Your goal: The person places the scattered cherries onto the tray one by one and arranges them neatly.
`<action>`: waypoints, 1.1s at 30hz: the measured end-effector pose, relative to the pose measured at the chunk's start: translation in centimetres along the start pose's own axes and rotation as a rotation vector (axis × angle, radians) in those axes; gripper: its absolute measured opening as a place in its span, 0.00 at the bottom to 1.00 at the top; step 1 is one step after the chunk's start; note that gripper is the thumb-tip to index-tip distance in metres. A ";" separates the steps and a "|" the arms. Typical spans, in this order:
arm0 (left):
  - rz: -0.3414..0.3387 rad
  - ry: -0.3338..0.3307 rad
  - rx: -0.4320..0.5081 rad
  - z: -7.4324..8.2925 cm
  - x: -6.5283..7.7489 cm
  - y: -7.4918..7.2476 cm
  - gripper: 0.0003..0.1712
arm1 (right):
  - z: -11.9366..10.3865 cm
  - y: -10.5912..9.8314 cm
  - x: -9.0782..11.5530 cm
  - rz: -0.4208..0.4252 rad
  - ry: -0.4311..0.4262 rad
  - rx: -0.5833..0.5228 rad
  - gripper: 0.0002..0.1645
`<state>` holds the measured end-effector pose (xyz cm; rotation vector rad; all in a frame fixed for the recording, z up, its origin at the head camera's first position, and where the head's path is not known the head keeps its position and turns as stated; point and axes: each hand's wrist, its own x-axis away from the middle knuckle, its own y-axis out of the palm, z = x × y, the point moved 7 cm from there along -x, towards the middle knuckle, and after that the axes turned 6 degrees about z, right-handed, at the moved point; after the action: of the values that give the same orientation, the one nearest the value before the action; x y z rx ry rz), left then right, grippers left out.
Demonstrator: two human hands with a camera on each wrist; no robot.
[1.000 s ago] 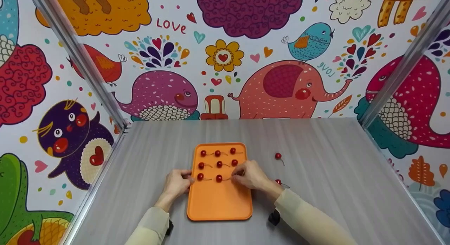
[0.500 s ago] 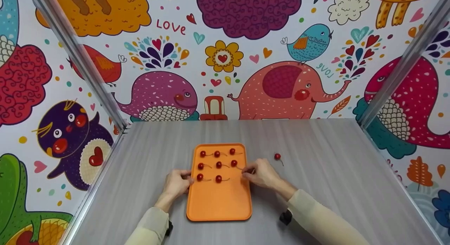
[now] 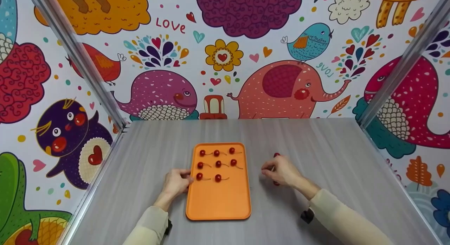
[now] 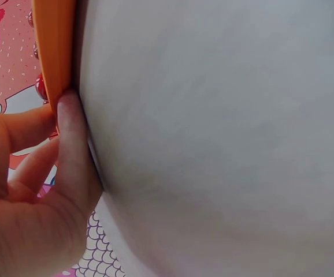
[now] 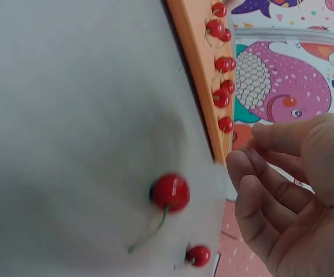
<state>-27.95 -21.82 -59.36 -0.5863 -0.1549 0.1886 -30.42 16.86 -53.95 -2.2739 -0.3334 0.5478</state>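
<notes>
An orange tray (image 3: pixel 218 202) lies on the table, with several red cherries (image 3: pixel 218 163) in rows over its far half, their thin stems pointing right. My left hand (image 3: pixel 177 182) pinches the tray's left rim; in the left wrist view its thumb and a finger meet at the edge. To the right of the tray, my right hand (image 3: pixel 284 172) hovers over the table with loosely bent fingers, and nothing shows between them. Below it sit two loose cherries, both partly hidden in the head view. In the right wrist view a nearer cherry (image 5: pixel 171 192) and a farther cherry (image 5: pixel 199 255) show.
The grey table (image 3: pixel 151 139) has metal frame posts (image 3: pixel 388 69) at its back corners. A wall (image 3: pixel 225 23) printed with cartoon animals stands behind and beside it.
My right hand has moved right, away from over the tray's right side, to above the loose cherries. The left hand, the tray and its cherries have stayed in place.
</notes>
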 end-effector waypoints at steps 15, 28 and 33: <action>-0.005 -0.023 0.014 -0.3 -0.1 0.0 0.20 | 3.4 -2.6 3.3 -0.002 0.058 0.017 0.04; -0.013 -0.013 0.019 -0.1 0.0 0.1 0.22 | 4.4 -1.8 4.8 -0.014 0.034 0.186 0.05; -0.011 -0.008 0.034 -0.2 0.0 0.0 0.21 | 4.6 -1.7 5.0 0.013 0.037 0.215 0.05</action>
<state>-27.89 -21.87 -59.52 -0.5514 -0.1619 0.1828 -28.38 22.89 -56.99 -2.0769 -0.2304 0.5219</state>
